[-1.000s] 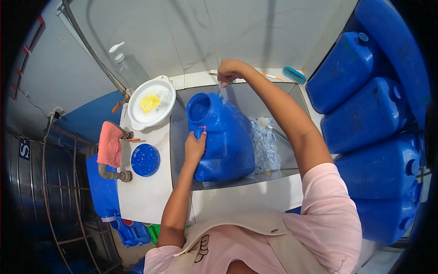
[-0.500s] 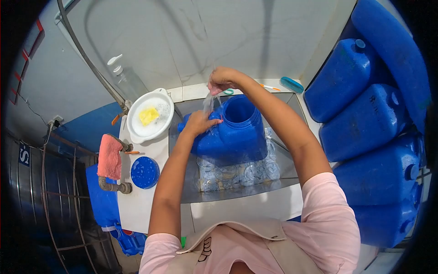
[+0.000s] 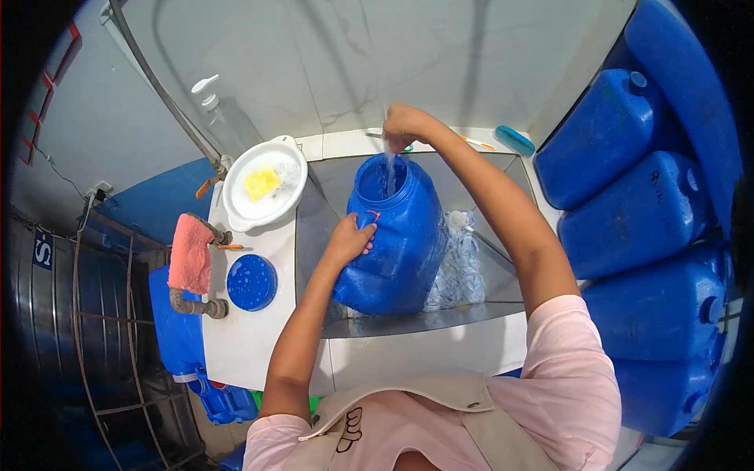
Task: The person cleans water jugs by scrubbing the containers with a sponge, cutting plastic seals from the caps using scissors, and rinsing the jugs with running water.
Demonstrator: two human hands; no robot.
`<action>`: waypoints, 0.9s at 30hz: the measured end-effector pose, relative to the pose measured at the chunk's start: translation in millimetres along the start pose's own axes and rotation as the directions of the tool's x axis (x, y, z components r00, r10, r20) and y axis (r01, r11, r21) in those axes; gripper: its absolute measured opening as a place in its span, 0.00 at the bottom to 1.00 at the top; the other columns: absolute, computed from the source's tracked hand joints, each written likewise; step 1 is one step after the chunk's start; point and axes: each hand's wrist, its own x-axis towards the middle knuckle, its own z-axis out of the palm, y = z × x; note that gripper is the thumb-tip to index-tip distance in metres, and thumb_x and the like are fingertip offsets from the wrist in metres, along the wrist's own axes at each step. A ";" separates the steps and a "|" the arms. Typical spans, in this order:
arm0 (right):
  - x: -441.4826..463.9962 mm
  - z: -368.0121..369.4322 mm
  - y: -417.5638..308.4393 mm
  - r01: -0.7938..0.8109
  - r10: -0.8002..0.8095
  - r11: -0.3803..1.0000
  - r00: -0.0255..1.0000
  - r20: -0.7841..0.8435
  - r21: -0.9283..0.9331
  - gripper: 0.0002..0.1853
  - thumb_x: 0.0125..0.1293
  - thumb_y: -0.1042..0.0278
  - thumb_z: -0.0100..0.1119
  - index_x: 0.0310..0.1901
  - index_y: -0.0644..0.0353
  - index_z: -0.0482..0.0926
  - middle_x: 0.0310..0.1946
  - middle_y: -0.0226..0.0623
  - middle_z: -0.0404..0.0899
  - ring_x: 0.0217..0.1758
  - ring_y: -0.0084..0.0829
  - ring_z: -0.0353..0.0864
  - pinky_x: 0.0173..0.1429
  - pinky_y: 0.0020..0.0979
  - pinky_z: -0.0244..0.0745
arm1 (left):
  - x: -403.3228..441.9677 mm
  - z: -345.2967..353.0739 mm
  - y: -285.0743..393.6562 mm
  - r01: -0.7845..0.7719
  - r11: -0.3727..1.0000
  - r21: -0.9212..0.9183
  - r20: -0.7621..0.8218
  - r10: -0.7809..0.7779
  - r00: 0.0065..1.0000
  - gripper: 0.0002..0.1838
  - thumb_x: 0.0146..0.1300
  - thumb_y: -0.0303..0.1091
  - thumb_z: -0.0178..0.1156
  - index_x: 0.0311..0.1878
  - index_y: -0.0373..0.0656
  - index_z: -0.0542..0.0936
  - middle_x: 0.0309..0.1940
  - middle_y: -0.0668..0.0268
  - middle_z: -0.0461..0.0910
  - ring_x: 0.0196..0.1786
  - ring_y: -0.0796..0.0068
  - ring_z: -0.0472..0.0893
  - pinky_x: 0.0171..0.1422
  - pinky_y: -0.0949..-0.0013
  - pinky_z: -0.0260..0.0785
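Note:
A large blue plastic jerrycan (image 3: 393, 259) stands in the grey sink (image 3: 487, 177), its wide round mouth uncovered and facing up. My left hand (image 3: 351, 240) is closed around the handle on its left side. Just above the mouth, my right hand (image 3: 404, 125) is curled into a fist; whatever its fingers hold, if anything, is hidden. A stream of water (image 3: 390, 169) runs down beside that hand into the mouth. White bundled material (image 3: 459, 267) lies in the sink, to the right of the jerrycan.
Left of the sink are a white basin (image 3: 236, 212) with a yellow sponge (image 3: 262, 184) in suds, a blue lid (image 3: 252, 282), a pump bottle (image 3: 228, 122) and a pink cloth (image 3: 190, 255) on a pipe. A teal brush (image 3: 514, 140) lies behind; blue containers (image 3: 636, 204) stack up at right.
The jerrycan has turned so that its mouth sits farther left, under the water. My left hand has moved lower with the handle, and my right hand has shifted slightly right and up.

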 end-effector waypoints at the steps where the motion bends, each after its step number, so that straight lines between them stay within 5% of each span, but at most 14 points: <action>1: 1.0 -1.9 0.8 -0.003 0.003 1.000 1.000 -0.017 -0.006 0.09 0.51 0.78 0.50 0.27 0.77 0.78 0.20 0.53 0.78 0.23 0.43 0.83 0.26 0.38 0.79 | -1.1 1.7 1.1 0.054 0.997 -0.058 -0.012 -0.054 0.998 0.19 0.59 0.34 0.59 0.44 0.26 0.71 0.23 0.59 0.78 0.22 0.73 0.79 0.25 0.69 0.73; 5: -1.9 -1.4 -4.4 -0.069 0.069 0.998 0.997 0.023 0.006 0.10 0.51 0.78 0.49 0.29 0.77 0.78 0.21 0.54 0.78 0.23 0.43 0.83 0.25 0.39 0.80 | -1.7 10.8 -4.5 0.120 0.974 -0.190 -0.090 -0.139 0.986 0.25 0.60 0.34 0.59 0.51 0.21 0.67 0.22 0.62 0.76 0.19 0.76 0.77 0.20 0.73 0.71; 8: -0.4 -3.0 -6.7 -0.085 0.086 0.996 0.996 0.023 -0.022 0.05 0.49 0.81 0.52 0.24 0.73 0.77 0.19 0.46 0.77 0.21 0.35 0.82 0.24 0.33 0.79 | -4.4 13.8 -7.8 0.173 0.931 -0.321 -0.133 -0.226 0.965 0.28 0.59 0.34 0.59 0.54 0.19 0.65 0.22 0.61 0.77 0.19 0.76 0.77 0.20 0.73 0.70; 12: -3.7 -0.6 -4.9 -0.066 0.061 0.996 0.995 0.078 0.058 0.05 0.49 0.81 0.53 0.27 0.73 0.78 0.22 0.46 0.78 0.22 0.35 0.82 0.27 0.30 0.81 | -10.5 14.3 -8.6 0.176 0.951 -0.253 -0.182 -0.226 0.957 0.27 0.60 0.35 0.59 0.55 0.23 0.66 0.23 0.60 0.77 0.19 0.77 0.77 0.17 0.73 0.68; 15: 2.8 -0.5 -1.7 -0.077 0.055 0.981 0.991 0.125 0.179 0.06 0.49 0.81 0.53 0.29 0.72 0.78 0.24 0.47 0.80 0.24 0.35 0.83 0.29 0.30 0.81 | -1.8 -1.1 -14.0 0.126 0.992 -0.012 -0.078 -0.126 0.989 0.27 0.59 0.39 0.60 0.54 0.28 0.68 0.22 0.58 0.77 0.20 0.68 0.78 0.22 0.65 0.71; 17: 6.3 0.4 -0.5 -0.105 0.070 0.963 0.987 0.147 0.246 0.06 0.50 0.80 0.54 0.30 0.72 0.79 0.25 0.48 0.80 0.25 0.35 0.83 0.30 0.30 0.82 | 11.1 -7.4 -17.6 -0.292 0.817 0.497 -0.088 0.382 0.920 0.25 0.58 0.44 0.62 0.50 0.34 0.72 0.27 0.55 0.78 0.30 0.58 0.79 0.35 0.57 0.72; 20: 3.8 0.4 -2.0 -0.024 0.013 0.986 0.998 0.069 0.163 0.06 0.51 0.78 0.54 0.30 0.70 0.79 0.26 0.47 0.81 0.25 0.35 0.83 0.30 0.31 0.81 | 20.7 -2.1 1.7 -0.236 0.650 0.722 -0.182 0.508 0.842 0.24 0.56 0.46 0.62 0.46 0.36 0.74 0.34 0.53 0.77 0.41 0.51 0.77 0.47 0.53 0.67; 23: -0.3 -3.9 -5.8 -0.002 -0.001 0.997 0.999 0.033 0.073 0.06 0.53 0.77 0.54 0.29 0.69 0.80 0.25 0.45 0.81 0.25 0.34 0.83 0.30 0.30 0.81 | 39.2 3.2 8.3 -0.321 0.559 0.764 -0.180 0.662 0.727 0.23 0.54 0.45 0.62 0.46 0.37 0.74 0.38 0.54 0.76 0.45 0.52 0.76 0.47 0.55 0.66; 27: 0.3 -3.8 -6.7 -0.013 0.010 0.998 0.998 0.058 0.055 0.07 0.54 0.76 0.53 0.28 0.68 0.80 0.23 0.42 0.79 0.25 0.33 0.83 0.30 0.28 0.81 | 65.1 -3.9 20.8 -0.460 0.643 0.612 0.025 0.565 0.825 0.24 0.56 0.44 0.62 0.50 0.35 0.74 0.45 0.51 0.76 0.48 0.50 0.75 0.52 0.57 0.66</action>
